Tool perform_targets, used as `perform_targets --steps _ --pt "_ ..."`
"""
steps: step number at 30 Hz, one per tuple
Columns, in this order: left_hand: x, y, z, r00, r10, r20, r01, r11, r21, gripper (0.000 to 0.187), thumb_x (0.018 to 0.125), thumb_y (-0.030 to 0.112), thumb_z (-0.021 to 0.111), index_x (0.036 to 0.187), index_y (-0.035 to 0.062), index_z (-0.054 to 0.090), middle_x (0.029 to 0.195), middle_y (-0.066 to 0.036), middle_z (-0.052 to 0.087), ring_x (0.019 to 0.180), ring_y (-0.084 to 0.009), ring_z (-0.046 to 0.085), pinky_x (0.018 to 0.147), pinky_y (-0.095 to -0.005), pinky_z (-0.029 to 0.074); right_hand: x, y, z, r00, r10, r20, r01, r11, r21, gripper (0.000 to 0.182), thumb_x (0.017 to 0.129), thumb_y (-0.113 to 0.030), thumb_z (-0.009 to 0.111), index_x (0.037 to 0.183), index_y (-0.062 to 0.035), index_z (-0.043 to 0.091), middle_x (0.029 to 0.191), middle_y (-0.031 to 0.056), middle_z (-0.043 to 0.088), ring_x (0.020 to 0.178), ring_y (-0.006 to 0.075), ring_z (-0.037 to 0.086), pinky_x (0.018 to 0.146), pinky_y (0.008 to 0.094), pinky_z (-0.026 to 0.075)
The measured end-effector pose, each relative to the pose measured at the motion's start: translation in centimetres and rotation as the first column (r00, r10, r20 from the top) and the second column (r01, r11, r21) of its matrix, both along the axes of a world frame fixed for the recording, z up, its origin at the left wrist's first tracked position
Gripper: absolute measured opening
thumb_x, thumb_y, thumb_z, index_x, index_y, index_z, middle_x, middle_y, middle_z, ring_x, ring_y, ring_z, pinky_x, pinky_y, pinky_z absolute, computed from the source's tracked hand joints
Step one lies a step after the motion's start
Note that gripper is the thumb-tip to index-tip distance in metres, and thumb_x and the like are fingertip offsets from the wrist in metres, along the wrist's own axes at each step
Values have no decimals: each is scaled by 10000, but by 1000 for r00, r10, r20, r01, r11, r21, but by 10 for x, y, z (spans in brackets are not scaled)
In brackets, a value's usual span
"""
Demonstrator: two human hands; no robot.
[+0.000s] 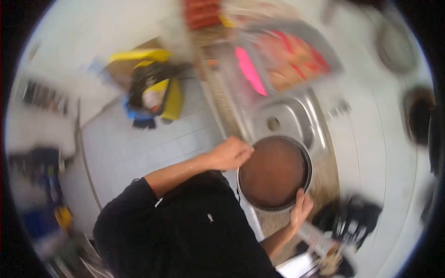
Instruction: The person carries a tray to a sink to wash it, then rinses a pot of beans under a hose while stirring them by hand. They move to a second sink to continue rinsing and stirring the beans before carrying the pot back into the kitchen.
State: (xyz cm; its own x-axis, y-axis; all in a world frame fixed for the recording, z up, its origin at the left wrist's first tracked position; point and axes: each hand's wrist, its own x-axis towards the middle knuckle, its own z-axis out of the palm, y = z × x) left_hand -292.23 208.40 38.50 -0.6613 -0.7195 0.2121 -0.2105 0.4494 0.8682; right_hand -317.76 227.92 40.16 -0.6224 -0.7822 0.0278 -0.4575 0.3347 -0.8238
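A large round metal pan [274, 172] with a reddish-brown mass filling its inside sits between my two hands, over the counter and the near end of the sink. Whether the brown content is liquid or solid is too blurred to tell. My left hand [231, 154] is closed at the pan's upper left rim. On the lower right rim, my right hand [301, 208] grips the edge, its fingers showing along the outside and top. Just beyond the pan lies the steel sink basin [301, 111] with its drain hole.
A grey tray [331, 51] with plastic-wrapped food stands past the sink, with a bright pink item [250, 72] beside it. Black bags [354, 217] lie on the right. A yellow and black container [155, 88] stands on the tiled floor at left. Dark pans [419, 116] hang at the right wall.
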Motion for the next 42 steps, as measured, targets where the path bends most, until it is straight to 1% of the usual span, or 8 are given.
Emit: perform_targets --steps 6,12,16,18,21,24,32,42 --pt "212 80 -11 952 302 49 -305 925 227 383 961 197 491 667 -48 505 529 -233 452 462 -388 444 495 -454 383 166 -23 -10 904 390 174 -392 920 -28 454 994 -264 532 635 -62 341 598 -38 358 583 78 312 491 301 221" --pt "399 166 -25 812 581 54 -583 804 119 409 957 215 489 639 -39 522 541 -250 471 482 -403 493 499 -455 399 332 -45 -23 769 637 56 -636 771 -40 460 985 -230 556 632 -84 301 602 -56 321 581 66 278 499 287 208" --pt "528 194 -22 619 785 29 -786 618 26 444 960 240 469 618 -38 526 530 -236 503 481 -384 540 493 -443 418 485 -97 -37 482 815 322 -828 544 -135 403 993 -264 542 664 -43 471 594 -58 405 574 56 363 505 262 297" --pt "589 193 -26 528 848 48 -848 522 93 454 960 248 465 612 -38 523 518 -225 512 469 -369 549 488 -440 423 543 -142 -64 408 882 236 -909 417 12 386 992 -263 542 673 -50 496 584 -59 427 541 53 377 477 261 310" --pt "702 212 -26 376 916 137 -922 355 158 466 970 263 470 612 -30 527 485 -162 535 433 -270 595 448 -375 451 693 -166 -59 269 871 412 -955 296 -3 388 981 -281 554 657 -73 500 565 -62 437 478 39 384 419 253 292" --pt "803 213 -33 220 952 213 -953 163 256 441 969 241 464 623 -20 547 484 -147 542 464 -263 612 496 -387 476 817 -216 -97 76 971 225 -995 88 -45 413 974 -272 558 631 -49 505 566 -67 414 507 63 362 444 281 286" --pt "1056 157 -21 -145 951 274 -922 -230 310 432 987 230 493 644 -26 549 477 -90 546 440 -176 619 427 -307 462 1177 -332 -111 -193 922 334 -981 -184 -59 421 965 -291 571 645 -21 527 585 -60 399 562 63 358 467 295 295" --pt "1389 17 -48 -218 954 207 -915 -274 296 439 1005 269 476 675 -9 556 521 -41 557 438 -117 578 394 -264 435 1547 -492 -103 -344 867 360 -939 -318 -133 429 971 -292 560 638 -26 506 559 -51 422 499 52 374 431 274 313"
